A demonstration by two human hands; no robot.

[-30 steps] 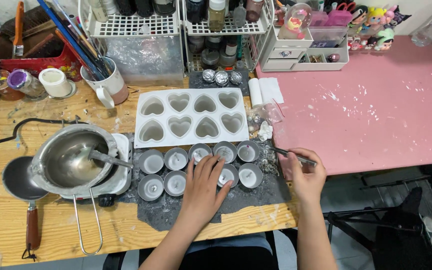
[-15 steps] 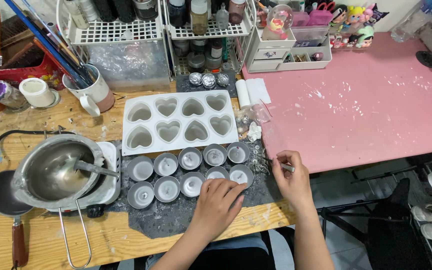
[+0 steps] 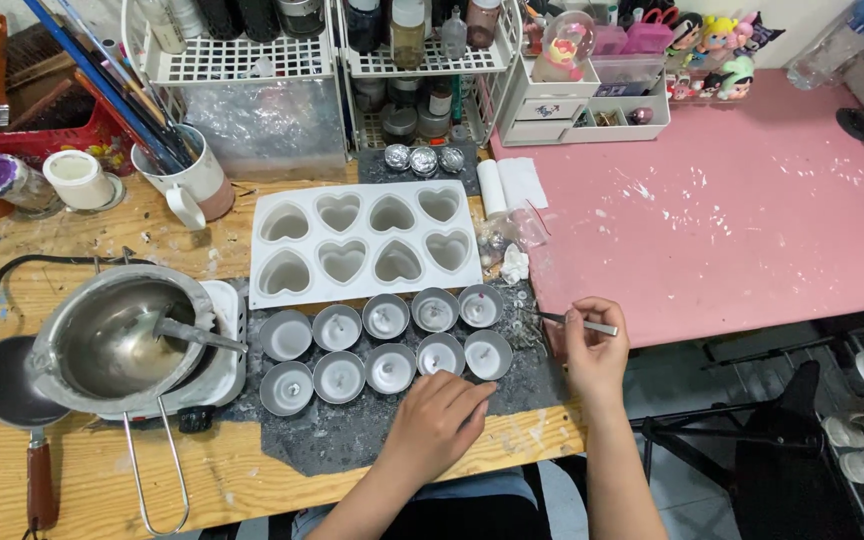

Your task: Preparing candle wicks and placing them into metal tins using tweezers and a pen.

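Several small round metal cups (image 3: 386, 342) stand in two rows on a dark grey mat (image 3: 352, 430). My left hand (image 3: 437, 425) rests on the mat just in front of the near row, fingertips touching the cups at its right end. My right hand (image 3: 595, 350) hovers at the mat's right edge, pinching thin metal tweezers (image 3: 577, 321) that point left toward the cups. Behind the cups lies a white silicone mould (image 3: 365, 243) with heart-shaped cavities.
A metal melting pot (image 3: 112, 340) with a spoon sits on a small hot plate at the left, beside a dark pan (image 3: 7, 385). A mug of brushes (image 3: 187, 180), wire racks with bottles (image 3: 322, 50) and small drawers (image 3: 552, 105) line the back. A pink tabletop (image 3: 732, 220) lies at the right.
My left hand has drawn back from over the cups toward the mat's front edge. My right hand stays at the right with the tweezers. The view has shifted slightly.
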